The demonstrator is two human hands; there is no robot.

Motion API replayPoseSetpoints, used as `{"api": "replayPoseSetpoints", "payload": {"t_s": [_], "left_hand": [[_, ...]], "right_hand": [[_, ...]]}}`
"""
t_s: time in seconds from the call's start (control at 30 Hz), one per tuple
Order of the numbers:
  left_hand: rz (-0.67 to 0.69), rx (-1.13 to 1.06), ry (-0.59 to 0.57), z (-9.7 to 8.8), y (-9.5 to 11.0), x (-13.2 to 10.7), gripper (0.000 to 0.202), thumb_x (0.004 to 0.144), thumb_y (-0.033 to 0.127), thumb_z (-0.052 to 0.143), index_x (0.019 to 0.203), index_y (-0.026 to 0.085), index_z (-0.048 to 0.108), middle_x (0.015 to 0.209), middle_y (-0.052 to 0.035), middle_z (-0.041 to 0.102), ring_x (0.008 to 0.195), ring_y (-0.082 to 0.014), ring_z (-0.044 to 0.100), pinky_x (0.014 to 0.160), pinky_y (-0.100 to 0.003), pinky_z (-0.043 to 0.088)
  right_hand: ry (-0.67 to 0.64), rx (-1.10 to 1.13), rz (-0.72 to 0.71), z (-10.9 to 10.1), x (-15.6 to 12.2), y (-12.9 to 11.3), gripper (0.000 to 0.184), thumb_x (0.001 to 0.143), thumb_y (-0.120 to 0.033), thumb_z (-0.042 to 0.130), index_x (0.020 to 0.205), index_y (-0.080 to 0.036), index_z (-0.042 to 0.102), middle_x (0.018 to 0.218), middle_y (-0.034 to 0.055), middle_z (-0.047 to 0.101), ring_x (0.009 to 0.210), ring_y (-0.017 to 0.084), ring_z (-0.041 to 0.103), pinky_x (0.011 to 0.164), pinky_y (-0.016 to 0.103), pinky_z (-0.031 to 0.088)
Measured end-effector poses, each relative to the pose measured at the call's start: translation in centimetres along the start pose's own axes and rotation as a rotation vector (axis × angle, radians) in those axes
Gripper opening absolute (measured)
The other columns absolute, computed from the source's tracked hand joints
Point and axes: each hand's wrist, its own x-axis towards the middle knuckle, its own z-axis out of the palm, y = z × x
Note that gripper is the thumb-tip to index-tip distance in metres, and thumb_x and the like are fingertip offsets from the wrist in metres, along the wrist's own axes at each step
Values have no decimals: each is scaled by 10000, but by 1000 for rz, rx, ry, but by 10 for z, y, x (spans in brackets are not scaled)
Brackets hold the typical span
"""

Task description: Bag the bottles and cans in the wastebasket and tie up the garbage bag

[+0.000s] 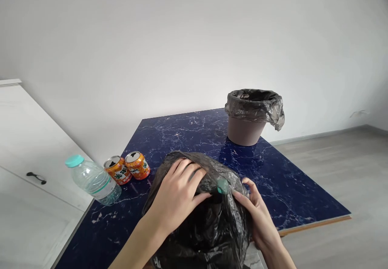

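Observation:
A bulging black plastic bag (pixel 209 228) sits at the near edge of the dark blue marbled table (pixel 188 135). My left hand (pixel 177 194) lies on top of the bag, fingers curled and pressing into the plastic. My right hand (pixel 257 216) grips the bag's right side, thumb and fingers closed on the film. A teal bottle cap (pixel 222 185) shows through the bag between my two hands.
A grey bin (pixel 247 129) lined with a black bag stands at the table's far right. Two orange cans (pixel 127 168) and a clear bottle with a teal cap (pixel 92 179) lie at the left edge. A white cabinet (pixel 27 148) stands to the left.

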Motion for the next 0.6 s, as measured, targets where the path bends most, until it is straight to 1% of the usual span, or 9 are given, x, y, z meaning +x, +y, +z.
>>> {"api": "replayPoseSetpoints", "payload": {"t_s": [0.17,0.23,0.3,0.37,0.4,0.43,0.5,0.57,0.6], "left_hand": [[-107,-313,-39,-13,-6,-7,556,928,405,873,1412,283,628,1355,-82,754,1296,-329,685,1090,-530,595],[-164,-498,-72,-22,-8,-11,562,942,477,847,1440,339,626,1422,-59,735,1330,-303,687,1110,-489,599],[-243,-691,-90,-31,-12,-17,558,943,602,799,1428,365,657,1439,-56,735,1303,-299,719,1088,-463,623],[-325,-872,-37,-40,-18,-24,601,912,752,732,1351,342,727,1385,-87,767,1245,-336,757,1042,-486,655],[-375,-954,52,-45,-22,-28,645,880,813,712,1308,331,753,1347,-100,784,1216,-361,770,1014,-514,670],[-437,-1022,191,-49,-27,-32,691,844,862,703,1278,328,764,1326,-103,792,1202,-383,774,998,-547,678],[-589,-1075,547,-58,-37,-39,773,792,923,694,1295,338,745,1362,-82,774,1248,-405,750,1027,-598,665],[-707,-981,863,-67,-44,-46,809,808,940,659,1329,323,715,1444,-57,727,1353,-396,687,1127,-609,610],[-735,-892,967,-70,-47,-50,791,835,919,655,1314,292,717,1469,-60,708,1388,-390,661,1170,-601,579]], "right_hand": [[271,179,115,-10,11,-5,595,679,-273,939,1237,-295,732,1060,-34,829,891,232,799,714,291,651],[296,231,159,-12,13,-6,588,710,-268,915,1269,-301,739,1108,-26,832,933,247,804,729,319,668],[291,235,148,-15,13,-5,554,719,-273,914,1248,-296,748,1110,-21,836,930,256,807,730,339,675],[280,207,119,-19,13,-2,490,726,-296,915,1192,-284,762,1072,-20,839,904,264,807,730,355,679],[278,193,106,-21,14,-1,465,730,-308,913,1171,-282,769,1058,-21,839,897,264,806,734,358,679],[282,179,94,-23,14,0,449,731,-317,912,1157,-281,774,1050,-25,839,895,261,803,739,355,677],[298,153,71,-27,15,1,436,729,-325,910,1144,-285,783,1057,-36,837,906,247,795,753,335,671],[310,129,52,-29,17,1,425,727,-331,905,1134,-289,790,1073,-48,835,929,234,785,768,313,662],[313,118,43,-29,18,1,417,726,-334,901,1127,-289,794,1077,-53,833,940,233,781,775,308,659]]}}
